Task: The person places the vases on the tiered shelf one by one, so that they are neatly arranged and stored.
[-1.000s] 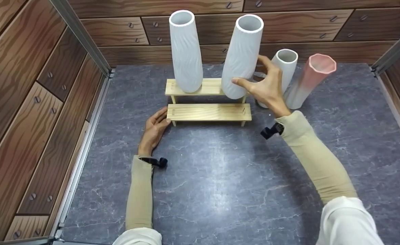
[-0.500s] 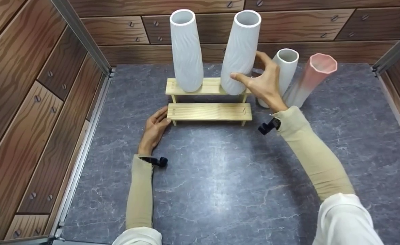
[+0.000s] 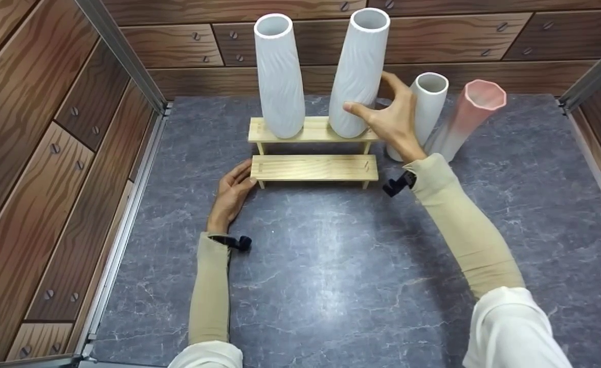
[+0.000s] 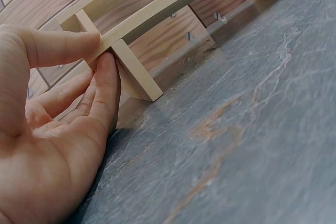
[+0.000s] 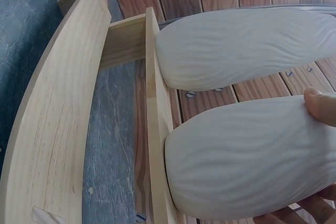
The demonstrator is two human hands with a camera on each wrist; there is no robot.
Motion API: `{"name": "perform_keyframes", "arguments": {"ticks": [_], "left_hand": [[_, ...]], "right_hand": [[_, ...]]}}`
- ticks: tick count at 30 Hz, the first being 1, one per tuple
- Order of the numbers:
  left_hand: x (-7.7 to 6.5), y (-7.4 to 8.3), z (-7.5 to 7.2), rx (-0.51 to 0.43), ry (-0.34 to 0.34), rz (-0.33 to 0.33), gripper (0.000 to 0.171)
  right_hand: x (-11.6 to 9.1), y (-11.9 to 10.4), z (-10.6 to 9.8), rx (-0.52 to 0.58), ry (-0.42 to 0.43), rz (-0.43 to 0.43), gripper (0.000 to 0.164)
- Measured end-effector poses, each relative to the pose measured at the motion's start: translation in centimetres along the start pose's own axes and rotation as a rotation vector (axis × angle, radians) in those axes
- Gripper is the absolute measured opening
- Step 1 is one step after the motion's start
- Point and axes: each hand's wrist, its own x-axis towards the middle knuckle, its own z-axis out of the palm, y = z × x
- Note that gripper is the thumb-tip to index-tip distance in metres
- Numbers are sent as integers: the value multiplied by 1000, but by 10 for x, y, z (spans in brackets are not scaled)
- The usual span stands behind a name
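My right hand (image 3: 395, 118) grips a tall white vase (image 3: 360, 76) with a wavy surface, thumb in front and fingers behind. Its base is right at the upper step of a two-tier wooden stand (image 3: 314, 168). A matching white vase (image 3: 281, 82) stands upright on the left of that same step. At the lower step's left end, my left hand (image 3: 232, 194) pinches the board; in the left wrist view the thumb (image 4: 63, 45) lies on top and fingers are below. In the right wrist view both vases rise from the upper board (image 5: 157, 124).
Right of the stand, a smaller white vase (image 3: 430, 102) and a pink-and-white vase (image 3: 466, 117) with a faceted rim stand on the dark marbled surface (image 3: 310, 266). Wood-patterned panels (image 3: 433, 41) enclose the back and sides, with a metal rail (image 3: 121, 230) at the left.
My right hand has moved slightly back and left with the vase, which has gone from leaning over the step's front edge to upright on its right part. The left hand has stayed put.
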Motion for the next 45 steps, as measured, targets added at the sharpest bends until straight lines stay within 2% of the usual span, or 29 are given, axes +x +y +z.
{"name": "perform_keyframes", "arguments": {"ticks": [7, 20, 30, 45], "left_hand": [[1, 2, 0, 11, -11, 0, 65], [1, 0, 1, 0, -1, 4, 65], [1, 0, 2, -15, -9, 11, 66], [3, -3, -1, -6, 0, 9, 67]], "right_hand": [[2, 0, 1, -17, 0, -3, 68], [3, -1, -4, 1, -55, -37, 68], [12, 37, -1, 4, -84, -37, 76], [1, 39, -3, 73, -126, -15, 73]]}}
